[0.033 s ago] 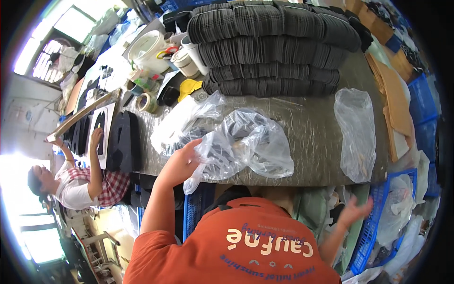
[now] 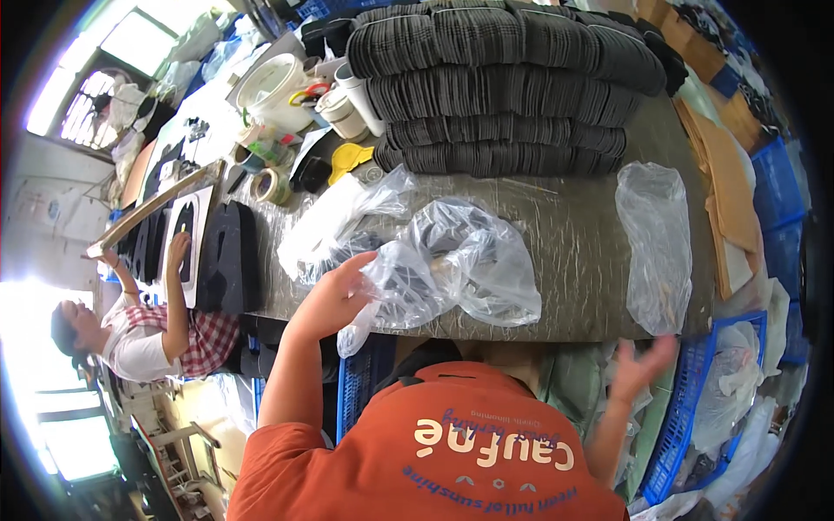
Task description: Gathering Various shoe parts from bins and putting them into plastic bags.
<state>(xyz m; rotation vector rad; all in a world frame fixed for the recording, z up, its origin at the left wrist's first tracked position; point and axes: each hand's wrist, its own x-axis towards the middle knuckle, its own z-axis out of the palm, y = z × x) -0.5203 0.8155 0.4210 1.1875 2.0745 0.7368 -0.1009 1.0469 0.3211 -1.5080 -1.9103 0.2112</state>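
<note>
My left hand [image 2: 334, 297] grips the near-left end of a clear plastic bag [image 2: 491, 282] at the table's front edge. Dark contents show through the bag; their kind is hard to make out. Beside it, to the left, lies another crumpled plastic bag [image 2: 326, 221] with something dark under it. My right hand [image 2: 641, 372] is raised with its fingers apart and nothing in it, just off the front edge of the table. Beyond that hand a flattened clear bag [image 2: 653, 243] lies on the tabletop.
Tall stacks of dark grey flat pieces [image 2: 504, 95] stand at the back of the table [image 2: 578, 252]. Tubs [image 2: 269, 87], tape [image 2: 269, 187] and scissors [image 2: 310, 94] sit at back left. A co-worker [image 2: 130, 339] handles a frame [image 2: 156, 213] at left. A blue crate [image 2: 686, 425] stands at right.
My right hand has moved up and slightly left, closer to the table's front edge and the flattened bag. My left hand stays on the plastic bag.
</note>
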